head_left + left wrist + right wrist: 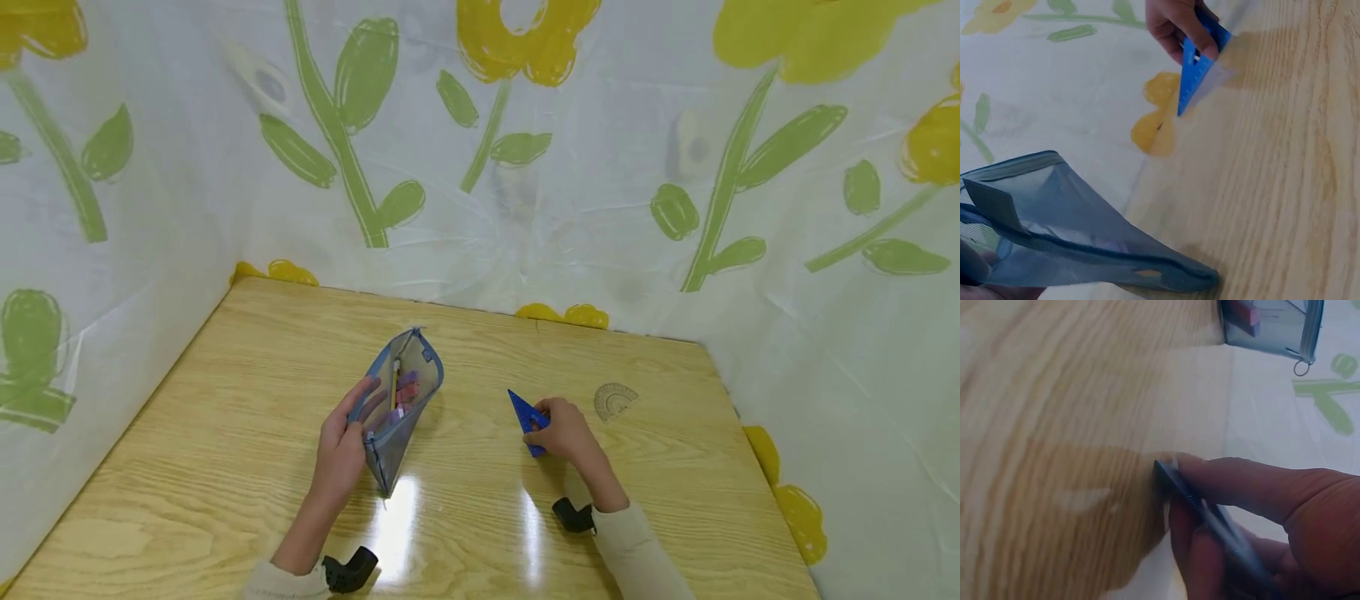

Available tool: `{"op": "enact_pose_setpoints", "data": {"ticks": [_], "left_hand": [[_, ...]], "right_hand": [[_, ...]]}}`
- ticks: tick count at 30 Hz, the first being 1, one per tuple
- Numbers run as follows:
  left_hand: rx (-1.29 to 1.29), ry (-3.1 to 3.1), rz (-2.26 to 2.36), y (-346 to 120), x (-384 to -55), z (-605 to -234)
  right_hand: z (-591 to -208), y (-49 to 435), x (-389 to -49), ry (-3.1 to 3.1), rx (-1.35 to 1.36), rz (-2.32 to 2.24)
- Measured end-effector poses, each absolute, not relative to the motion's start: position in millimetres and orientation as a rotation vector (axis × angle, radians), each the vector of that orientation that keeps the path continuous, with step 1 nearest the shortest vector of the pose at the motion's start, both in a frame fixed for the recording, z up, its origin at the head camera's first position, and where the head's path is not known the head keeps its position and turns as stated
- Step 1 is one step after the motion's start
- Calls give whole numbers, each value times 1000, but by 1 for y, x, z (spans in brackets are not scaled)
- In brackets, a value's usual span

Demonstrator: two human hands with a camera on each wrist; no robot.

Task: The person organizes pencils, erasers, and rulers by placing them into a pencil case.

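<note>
A blue-edged mesh pencil pouch is held by my left hand, thumb at the near rim and fingers along its left side. Its zip opening gapes upward. Inside lie a yellow pencil and small pink and purple pieces. To the right of the pouch, my right hand pinches a blue set square between thumb and fingers. In the left wrist view the set square hangs point-down, tilted. The right wrist view shows it almost edge-on, partly covered by the fingers.
A clear protractor lies flat on the wooden table, just right of my right hand. White flower-printed sheeting rises along the table's back and both sides. Black wrist mounts sit at both cuffs.
</note>
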State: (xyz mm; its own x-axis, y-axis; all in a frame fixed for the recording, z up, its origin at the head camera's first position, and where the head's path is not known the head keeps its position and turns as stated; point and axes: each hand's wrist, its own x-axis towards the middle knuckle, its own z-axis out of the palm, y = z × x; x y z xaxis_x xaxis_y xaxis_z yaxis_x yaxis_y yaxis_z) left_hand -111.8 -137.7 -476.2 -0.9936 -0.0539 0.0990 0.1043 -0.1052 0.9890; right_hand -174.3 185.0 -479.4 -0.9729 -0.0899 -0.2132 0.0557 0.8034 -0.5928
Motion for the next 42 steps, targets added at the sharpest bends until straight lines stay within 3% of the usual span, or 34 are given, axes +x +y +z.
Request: {"op": "enact_pose_setpoints", "data": {"ticks": [15,27,42], "left_hand": [[-48,-2058,-2220,-135,-110,-471],[-19,-2059,-2230,-131,-110,-469],[-24,-2077,-2207,-130,-111,-472]], "right_hand": [[-481,173,-175,2746,-176,-1279],[-476,160,-174,2668,-138,-1532],[-465,117,-180,2498,-190,-1942]]}}
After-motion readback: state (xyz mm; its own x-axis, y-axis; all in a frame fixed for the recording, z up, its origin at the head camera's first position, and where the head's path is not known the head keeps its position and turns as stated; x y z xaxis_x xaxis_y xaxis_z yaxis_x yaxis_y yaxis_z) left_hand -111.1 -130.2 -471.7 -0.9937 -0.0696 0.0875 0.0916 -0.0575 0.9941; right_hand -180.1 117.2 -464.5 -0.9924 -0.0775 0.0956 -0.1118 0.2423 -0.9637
